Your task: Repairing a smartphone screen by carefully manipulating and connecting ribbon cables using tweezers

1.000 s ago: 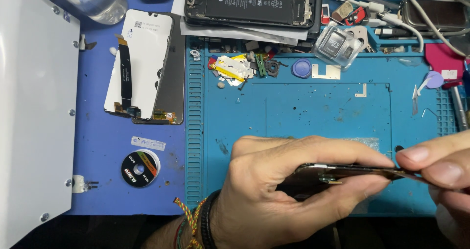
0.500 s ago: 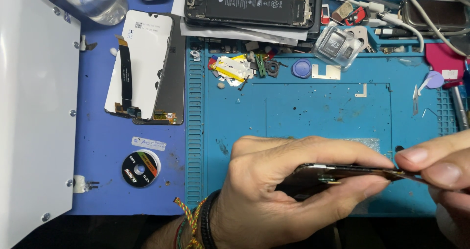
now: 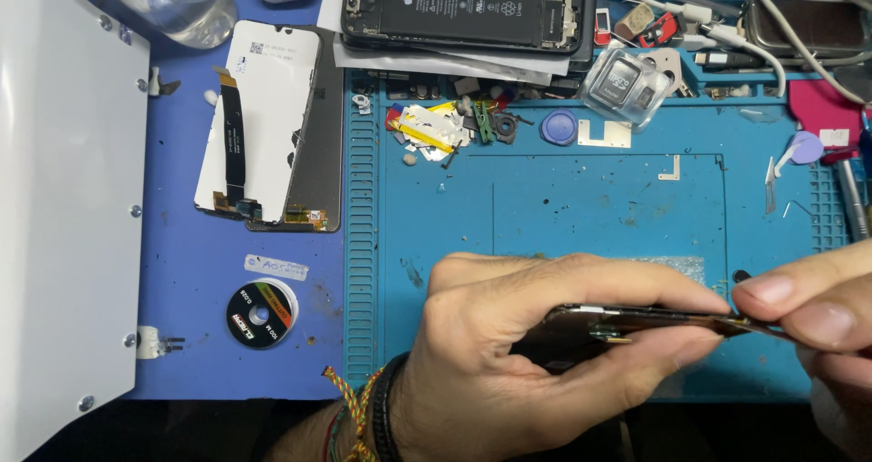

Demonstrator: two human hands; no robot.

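Phone frame point(image 3: 636, 321) edge-on, both hands point(image 3: 509, 353) gripping

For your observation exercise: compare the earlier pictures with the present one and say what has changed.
Nothing visibly changed. The left hand still grips the thin dark phone part edge-on, the right hand still pinches its end, and the blue mat keeps its clutter.

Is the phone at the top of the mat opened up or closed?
Opened: the phone lies with its black battery and internal parts exposed, no cover over them.
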